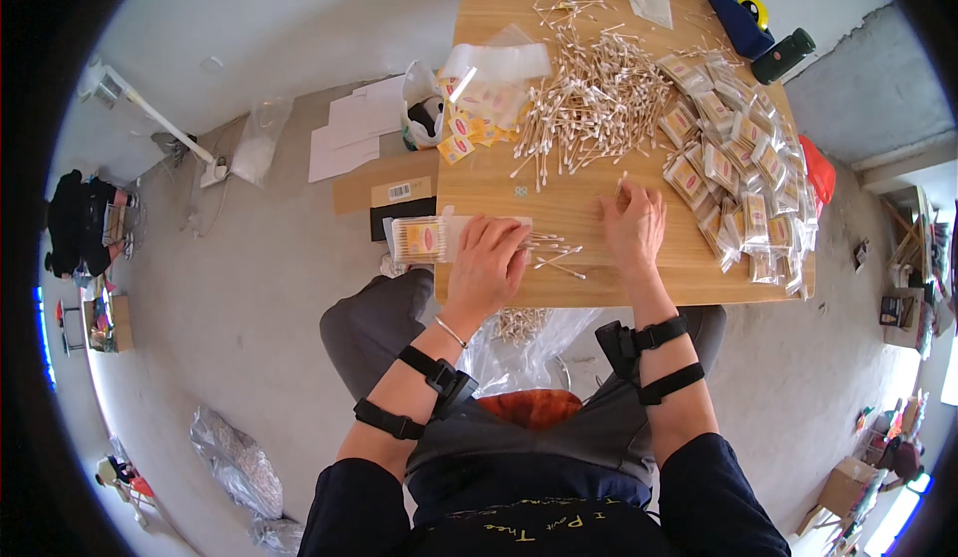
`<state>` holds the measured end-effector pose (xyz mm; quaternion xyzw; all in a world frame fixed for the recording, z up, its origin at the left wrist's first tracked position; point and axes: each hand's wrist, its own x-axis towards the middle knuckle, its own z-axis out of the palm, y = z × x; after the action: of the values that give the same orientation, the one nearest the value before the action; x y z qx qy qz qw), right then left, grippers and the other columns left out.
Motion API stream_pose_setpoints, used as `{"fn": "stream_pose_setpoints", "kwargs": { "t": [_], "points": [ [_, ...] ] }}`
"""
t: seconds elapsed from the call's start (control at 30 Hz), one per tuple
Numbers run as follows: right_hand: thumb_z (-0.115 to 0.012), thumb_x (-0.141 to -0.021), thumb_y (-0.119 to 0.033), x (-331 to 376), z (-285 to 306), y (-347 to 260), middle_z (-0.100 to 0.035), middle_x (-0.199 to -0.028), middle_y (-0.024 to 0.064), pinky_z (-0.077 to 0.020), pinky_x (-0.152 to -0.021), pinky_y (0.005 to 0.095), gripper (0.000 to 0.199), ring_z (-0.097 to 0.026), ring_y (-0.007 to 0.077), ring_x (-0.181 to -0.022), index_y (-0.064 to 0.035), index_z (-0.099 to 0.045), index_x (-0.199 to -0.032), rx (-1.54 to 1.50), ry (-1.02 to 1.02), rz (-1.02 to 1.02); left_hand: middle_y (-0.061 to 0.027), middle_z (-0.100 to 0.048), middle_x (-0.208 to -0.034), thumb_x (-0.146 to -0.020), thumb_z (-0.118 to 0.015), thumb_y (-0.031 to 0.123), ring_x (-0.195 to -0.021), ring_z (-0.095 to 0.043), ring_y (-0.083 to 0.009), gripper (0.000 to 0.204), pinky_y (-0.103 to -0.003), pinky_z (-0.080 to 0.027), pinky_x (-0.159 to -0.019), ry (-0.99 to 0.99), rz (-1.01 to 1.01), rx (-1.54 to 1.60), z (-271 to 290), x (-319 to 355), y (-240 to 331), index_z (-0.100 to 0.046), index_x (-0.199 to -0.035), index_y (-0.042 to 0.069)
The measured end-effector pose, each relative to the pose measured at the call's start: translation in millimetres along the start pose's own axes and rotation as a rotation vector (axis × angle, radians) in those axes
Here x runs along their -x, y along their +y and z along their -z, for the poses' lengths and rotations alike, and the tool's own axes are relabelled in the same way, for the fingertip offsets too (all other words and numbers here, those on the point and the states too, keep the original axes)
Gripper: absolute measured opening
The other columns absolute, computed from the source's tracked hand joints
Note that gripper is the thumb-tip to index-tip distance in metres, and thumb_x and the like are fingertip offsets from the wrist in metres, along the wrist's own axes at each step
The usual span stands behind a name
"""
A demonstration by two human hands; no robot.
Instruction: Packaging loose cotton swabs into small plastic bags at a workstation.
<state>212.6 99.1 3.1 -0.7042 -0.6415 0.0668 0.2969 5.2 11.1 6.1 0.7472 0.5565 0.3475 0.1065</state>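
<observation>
Head view: the wooden table (599, 278) serves as the landmark. At its near left edge the left hand (486, 263) lies palm down with its fingers curled over a clear packet of cotton swabs (419, 239). The packet juts out past the table's left edge, and the hand is closed on its right end. Just right of that hand, a few loose swabs (557, 254) lie on the wood near the front edge.

The right hand (634, 226) rests flat on the tabletop, right of centre, fingers spread slightly apart and holding nothing; its fingertips (621, 194) point toward the big heap of loose cotton swabs (589, 103) in the table's middle. Along the table's right side lies a wide spread of filled swab packets (743, 173). At the left edge, beyond the heap, sit small yellow paper labels (469, 130) and empty clear bags (499, 61). At the far right corner stand a blue tape dispenser (740, 18) and a dark green cylinder (783, 55).

Below the front edge, a clear plastic bag with more swabs (519, 337) hangs over the person's lap. Both forearms wear black straps.
</observation>
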Motion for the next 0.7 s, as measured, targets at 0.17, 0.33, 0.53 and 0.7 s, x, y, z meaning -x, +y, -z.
{"fn": "stream_pose_setpoints", "kwargs": {
  "t": [0.17,0.33,0.53,0.7],
  "points": [
    [-0.067,-0.078,-0.010,9,-11,-7,-0.061,-0.089,0.0108,-0.0447,-0.083,0.0434,0.014,-0.056,0.0331,-0.092,-0.0103,-0.069,-0.092,-0.137,-0.149,0.111,-0.0061,-0.060,-0.106,-0.080,-0.065,0.010,-0.105,-0.053,-0.0279,0.028,-0.046,-0.038,-0.103,-0.015,0.013,-0.002,0,1,-1,-0.063,-0.107,0.006],
    [-0.065,-0.079,-0.009,28,-16,-35,-0.064,-0.092,0.0078,-0.0431,-0.082,0.0428,0.011,-0.057,0.0295,-0.093,-0.0136,-0.072,-0.087,-0.247,-0.312,0.334,-0.0132,-0.053,-0.125,-0.079,-0.068,0.012,-0.115,-0.048,-0.0342,0.053,-0.047,-0.036,-0.105,0.033,0.083,-0.007,0,0,4,-0.051,-0.129,0.007],
    [-0.062,-0.081,-0.010,39,-11,-47,-0.065,-0.104,0.0077,-0.0401,-0.091,0.0448,0.024,-0.054,0.0300,-0.106,-0.0130,-0.069,-0.104,-0.319,-0.419,0.288,-0.0181,-0.047,-0.135,-0.077,-0.069,0.013,-0.125,-0.043,-0.0389,0.069,-0.048,-0.033,-0.108,0.029,0.142,0.097,-1,4,-3,-0.039,-0.138,0.002],
    [-0.063,-0.080,-0.008,71,17,-51,-0.058,-0.124,0.0110,-0.0348,-0.101,0.0467,0.043,-0.049,0.0320,-0.120,-0.0050,-0.057,-0.123,-0.105,-0.176,0.493,-0.0204,-0.050,-0.133,-0.077,-0.066,0.011,-0.124,-0.046,-0.0399,0.065,-0.048,-0.032,-0.110,0.084,0.120,0.142,-2,6,-7,-0.041,-0.136,0.001]
  ]
}}
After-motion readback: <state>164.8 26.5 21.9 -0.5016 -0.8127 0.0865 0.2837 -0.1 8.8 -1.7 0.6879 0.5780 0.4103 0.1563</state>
